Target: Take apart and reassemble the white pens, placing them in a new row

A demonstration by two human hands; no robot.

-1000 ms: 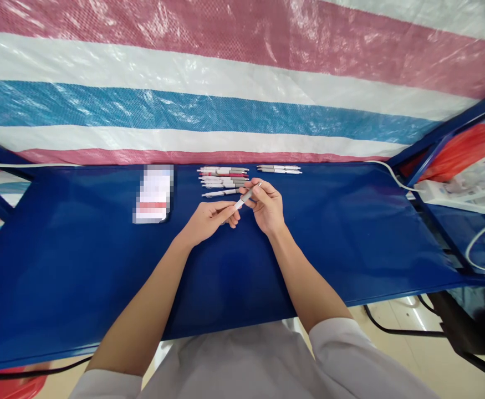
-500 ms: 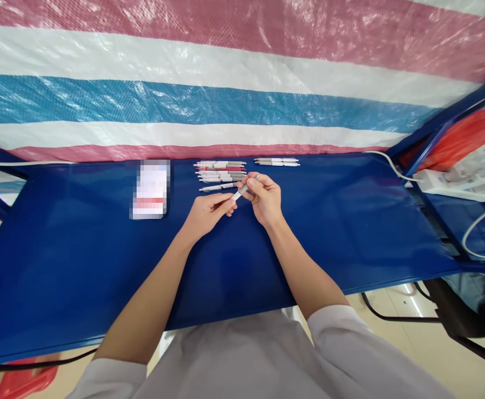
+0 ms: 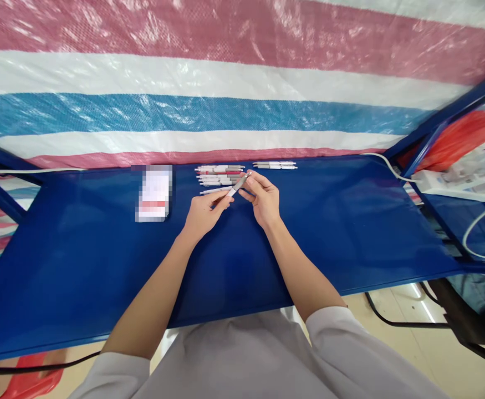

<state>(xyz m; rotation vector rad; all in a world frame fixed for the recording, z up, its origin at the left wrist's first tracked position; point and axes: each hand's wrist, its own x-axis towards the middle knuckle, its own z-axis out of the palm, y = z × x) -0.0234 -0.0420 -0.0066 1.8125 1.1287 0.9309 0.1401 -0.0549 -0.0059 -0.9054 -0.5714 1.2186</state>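
Both hands meet over the far middle of the blue table (image 3: 80, 266). A white and grey pen (image 3: 239, 183) lies slanted between them. My left hand (image 3: 203, 213) pinches its lower white end. My right hand (image 3: 263, 199) pinches its upper grey end with fingertips. Just behind the hands lies a pile of several similar pens (image 3: 219, 174), some with red parts. Two more pens (image 3: 274, 164) lie side by side to the right of the pile.
A white box with a red band (image 3: 154, 194) lies left of the pens. A striped tarp (image 3: 225, 83) hangs behind the table. At the right stand a white power strip with cables (image 3: 454, 183), a red bag (image 3: 466, 138) and a blue frame.
The hands with the pen have shifted slightly toward the pen pile. The grip on the pen stays the same, and the view has tilted a little.
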